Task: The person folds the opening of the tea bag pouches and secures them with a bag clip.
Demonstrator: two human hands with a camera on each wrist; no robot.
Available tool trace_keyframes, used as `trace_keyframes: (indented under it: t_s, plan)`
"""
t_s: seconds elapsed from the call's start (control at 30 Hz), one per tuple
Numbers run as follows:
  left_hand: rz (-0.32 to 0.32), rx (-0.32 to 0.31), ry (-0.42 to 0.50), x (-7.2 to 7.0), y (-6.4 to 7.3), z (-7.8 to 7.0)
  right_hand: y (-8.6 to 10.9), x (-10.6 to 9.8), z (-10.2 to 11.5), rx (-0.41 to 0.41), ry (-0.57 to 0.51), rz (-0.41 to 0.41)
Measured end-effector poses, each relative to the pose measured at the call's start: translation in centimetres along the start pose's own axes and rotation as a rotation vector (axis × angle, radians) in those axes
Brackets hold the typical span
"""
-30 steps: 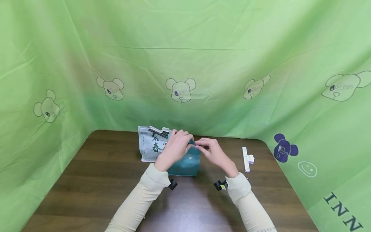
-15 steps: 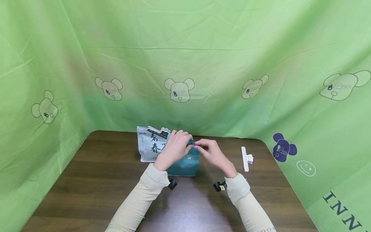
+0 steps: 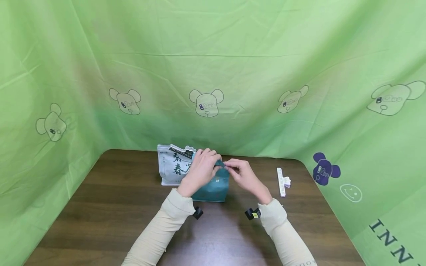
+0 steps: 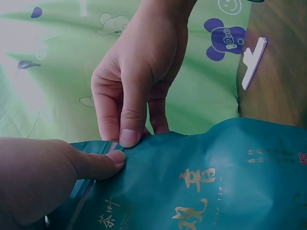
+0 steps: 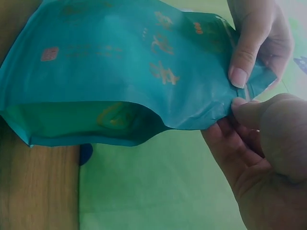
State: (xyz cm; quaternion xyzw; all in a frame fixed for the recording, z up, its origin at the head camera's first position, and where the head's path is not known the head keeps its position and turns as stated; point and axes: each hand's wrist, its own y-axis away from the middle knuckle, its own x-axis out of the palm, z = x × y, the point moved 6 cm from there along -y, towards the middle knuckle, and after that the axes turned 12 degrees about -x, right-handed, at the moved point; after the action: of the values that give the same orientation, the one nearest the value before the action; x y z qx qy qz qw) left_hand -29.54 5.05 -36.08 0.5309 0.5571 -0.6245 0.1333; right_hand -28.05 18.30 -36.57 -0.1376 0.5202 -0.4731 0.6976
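We log little change: left hand [image 3: 200, 166] and right hand [image 3: 243, 172], fingers closed, still pinch the teal, boxy film pouch [image 3: 211, 190] along its top, so work there seems unfinished.

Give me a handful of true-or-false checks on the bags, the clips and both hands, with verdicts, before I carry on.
1. The left hand and the right hand both pinch the teal bag near its top. True.
2. A black-and-white clip sits at the top of the pale bag. True.
3. The pale bag stands to the right of the teal bag. False: in the head view it is to the left, partly hidden.
4. The white clip lies on the table, to the right of both hands. True.
5. The right hand is holding the white clip. False: it pinches the teal bag, apart from that clip.
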Motion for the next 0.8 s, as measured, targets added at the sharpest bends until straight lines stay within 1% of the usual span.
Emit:
trace_keyframes:
  t_s: [0.07,0.2,0.33,0.47,0.6,0.67,0.7,0.8]
  plan:
    - [-0.006,0.004,-0.011,0.0,0.0,0.0,-0.1,0.0,0.2,-0.009,0.02,-0.01]
    - [-0.011,0.013,-0.029,-0.2,0.1,0.1,0.0,0.0,0.4,0.001,0.046,-0.047]
    - [-0.019,0.0,-0.036,-0.5,0.5,0.5,0.1,0.1,0.6,0.003,0.053,-0.085]
    - [-0.039,-0.013,-0.002,-1.0,0.7,1.1,0.1,0.2,0.6,-0.013,0.055,-0.12]
    - [-0.046,-0.003,0.045,-1.2,0.8,1.4,0.2,0.2,0.6,-0.021,0.065,-0.157]
    - [-0.051,-0.001,0.058,-1.2,0.8,1.4,0.1,0.3,0.8,-0.04,0.081,-0.187]
    - [-0.052,-0.001,0.062,-1.2,0.8,1.4,0.4,0.4,0.3,-0.052,0.088,-0.204]
    - [-0.036,-0.01,0.062,-1.1,0.9,1.4,1.0,1.0,-0.9,-0.114,0.161,-0.244]
